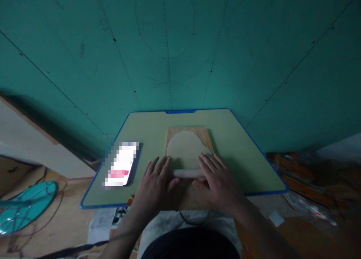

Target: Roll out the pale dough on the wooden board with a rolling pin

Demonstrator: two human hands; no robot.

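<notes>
A thin sheet of pale dough (187, 148) lies on a wooden board (201, 132), with an uneven rounded far edge. A whitish rolling pin (188, 173) lies crosswise over the near part of the dough. On its left end rests my left hand (156, 182), palm down and fingers stretched forward. My right hand (218, 180) lies flat over the right end, fingers extended towards the dough's right side. Both hands cover the pin's ends, and neither wraps its fingers round it. The nearest part of the dough is hidden in shadow.
The board stands on a light green table (245, 165) with a blue rim. A phone (121, 165) with a lit, pixelated screen lies on the left. Behind rises a green wall (180, 63). A turquoise round stool (31, 206) and cables are on the floor at left.
</notes>
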